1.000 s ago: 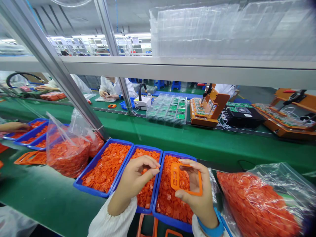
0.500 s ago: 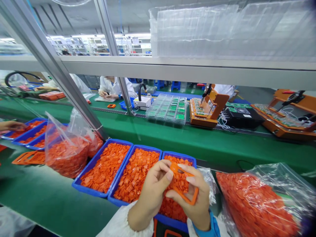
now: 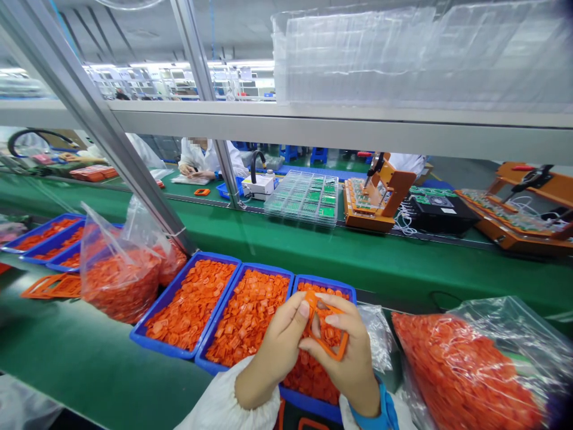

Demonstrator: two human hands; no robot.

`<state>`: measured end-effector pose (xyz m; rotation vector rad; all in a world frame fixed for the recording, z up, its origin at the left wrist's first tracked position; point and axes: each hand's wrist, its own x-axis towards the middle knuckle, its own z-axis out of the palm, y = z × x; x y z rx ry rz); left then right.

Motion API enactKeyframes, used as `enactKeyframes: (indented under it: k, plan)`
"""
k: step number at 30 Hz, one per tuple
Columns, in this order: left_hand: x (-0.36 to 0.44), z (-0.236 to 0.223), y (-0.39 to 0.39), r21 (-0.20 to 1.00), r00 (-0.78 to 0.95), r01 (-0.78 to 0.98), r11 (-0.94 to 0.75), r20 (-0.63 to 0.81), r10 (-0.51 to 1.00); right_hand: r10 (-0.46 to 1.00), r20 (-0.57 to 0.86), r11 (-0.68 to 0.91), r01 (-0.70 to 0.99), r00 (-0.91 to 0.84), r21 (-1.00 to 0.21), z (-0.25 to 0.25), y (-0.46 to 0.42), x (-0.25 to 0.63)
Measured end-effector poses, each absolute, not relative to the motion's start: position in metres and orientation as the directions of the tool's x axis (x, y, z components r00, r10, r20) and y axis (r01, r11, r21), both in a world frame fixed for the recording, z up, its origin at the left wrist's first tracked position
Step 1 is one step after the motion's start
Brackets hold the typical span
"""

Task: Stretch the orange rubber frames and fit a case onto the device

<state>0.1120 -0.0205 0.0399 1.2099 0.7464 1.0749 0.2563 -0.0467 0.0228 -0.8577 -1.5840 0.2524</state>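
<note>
Both my hands meet over the rightmost blue tray of small orange parts. My right hand grips an orange rubber frame by its lower edge, fingers curled round it. My left hand pinches the frame's top corner between thumb and fingertips; whether a small orange piece is in that pinch I cannot tell. To the left stand a middle blue tray and a left blue tray, both filled with orange pieces.
A clear bag of orange parts lies at the right, another bag at the left by a slanted metal post. Further blue trays and orange frames sit far left. Across the green belt, a person in white works near circuit board trays.
My left hand left the middle tray and joined the right hand at the frame. Both hands have drawn closer to me, and the frame has tilted. A neighbour's hand at far left has gone.
</note>
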Motion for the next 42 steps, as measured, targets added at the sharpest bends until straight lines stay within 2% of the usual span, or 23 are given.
enactKeyframes:
  k: [8, 11, 13, 15, 17, 20, 23, 25, 33, 42]
  plan:
    - [0.102, 0.036, -0.007, 0.982, 0.364, -0.177, -0.060, 0.122, 0.923, 0.689, 0.721, 0.650, 0.503, -0.073, -0.570, 0.022, -0.046, 0.259]
    - [0.095, 0.042, 0.000, 0.986, 0.463, -0.147, -0.081, 0.140, 0.875, 0.686, 0.725, 0.655, 0.491, -0.066, -0.575, 0.022, -0.045, 0.262]
    - [0.090, 0.045, 0.005, 0.987, 0.537, -0.075, -0.139, 0.158, 0.829, 0.695, 0.718, 0.651, 0.468, -0.050, -0.598, 0.022, -0.044, 0.266]
    - [0.086, 0.046, 0.011, 0.967, 0.582, 0.083, -0.241, 0.149, 0.799, 0.705, 0.709, 0.633, 0.445, 0.006, -0.633, 0.021, -0.042, 0.270]
    - [0.084, 0.042, 0.015, 0.883, 0.620, 0.304, -0.357, 0.101, 0.778, 0.712, 0.696, 0.601, 0.432, 0.094, -0.673, 0.021, -0.041, 0.274]
    - [0.086, 0.028, 0.019, 0.615, 0.697, 0.590, -0.523, -0.062, 0.714, 0.710, 0.677, 0.570, 0.407, 0.193, -0.714, 0.021, -0.041, 0.277]
    - [0.090, 0.012, 0.020, 0.376, 0.685, 0.715, -0.589, -0.209, 0.698, 0.724, 0.650, 0.566, 0.341, 0.232, -0.751, 0.021, -0.042, 0.276]
    - [0.093, 0.004, 0.020, 0.318, 0.656, 0.750, -0.581, -0.245, 0.714, 0.734, 0.635, 0.567, 0.298, 0.239, -0.768, 0.020, -0.043, 0.274]
    - [0.104, 0.003, 0.018, 0.203, 0.604, 0.797, -0.569, -0.305, 0.736, 0.730, 0.639, 0.598, 0.225, 0.245, -0.769, 0.015, -0.042, 0.271]
    - [0.101, 0.000, 0.021, 0.234, 0.640, 0.768, -0.596, -0.301, 0.707, 0.739, 0.629, 0.596, 0.204, 0.239, -0.777, 0.019, -0.045, 0.268]
